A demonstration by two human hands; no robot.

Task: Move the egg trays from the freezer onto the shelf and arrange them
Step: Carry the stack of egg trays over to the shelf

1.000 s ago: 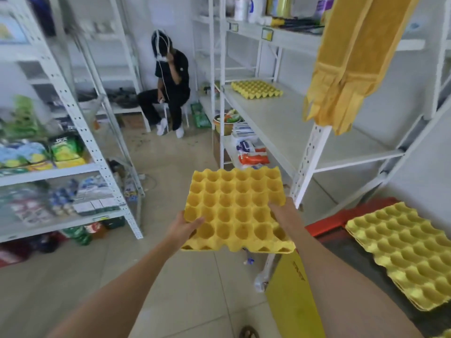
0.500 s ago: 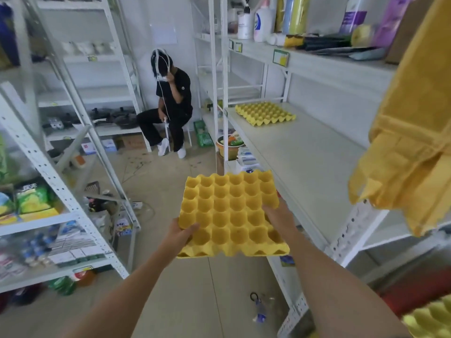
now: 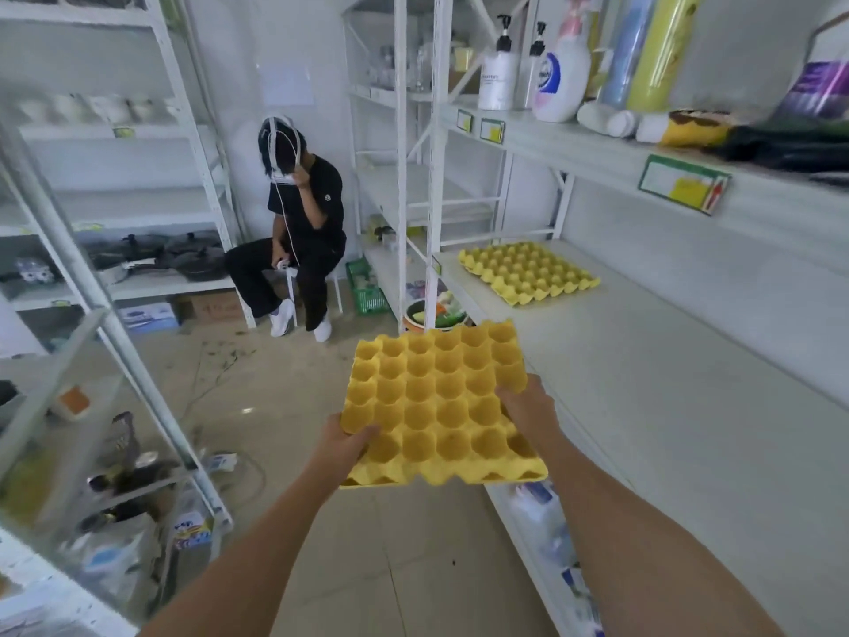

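— What's happening nearest us?

— Both hands are on a yellow egg tray, held flat in the air just off the front edge of the white shelf. The left hand grips the near left corner, thumb over the rim; the right hand clasps the right edge. Every cup in it is empty.

— So which step is this?

— Carrying, I'd say. The tray is lifted and not yet set down. The freezer isn't in sight from here.

— And next?

— Likely swinging it right, over the bare shelf board, and lowering it level. Lining it up with the second egg tray, which lies further along the same shelf near the upright post, would make the row tidy.

— Anything in that one?

— Empty too, as far as I can see.

— Other containers?

— Below the shelf a bowl holds what looks like vegetables, and a green basket sits on the floor beyond; its contents are too blurred to name. On the shelf above stand pump bottles. A seated person is at the far end.
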